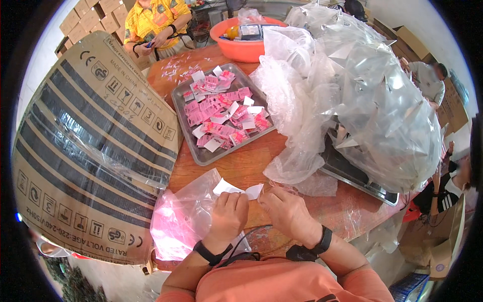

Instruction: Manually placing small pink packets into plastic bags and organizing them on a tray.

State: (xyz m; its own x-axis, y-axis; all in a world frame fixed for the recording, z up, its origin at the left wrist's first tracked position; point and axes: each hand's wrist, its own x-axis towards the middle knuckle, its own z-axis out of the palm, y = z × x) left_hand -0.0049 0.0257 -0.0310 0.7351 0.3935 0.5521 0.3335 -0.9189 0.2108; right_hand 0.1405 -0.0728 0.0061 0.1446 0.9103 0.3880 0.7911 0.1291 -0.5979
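My left hand (229, 214) and my right hand (284, 209) meet just above the table's near edge, both pinching one small white paper-backed packet (236, 190) between the fingertips. Under my left hand lies a clear plastic bag (178, 221) filled with pink packets. Beyond my hands a metal tray (201, 156) holds several loose pink and white packets (221, 113).
A large cardboard box (85, 151) leans at the left. A big heap of clear plastic bags (362, 90) covers a second tray (362, 181) at the right. An orange basin (241, 45) stands at the back. A person in yellow (153, 22) works across the wooden table (246, 166); others are at the right.
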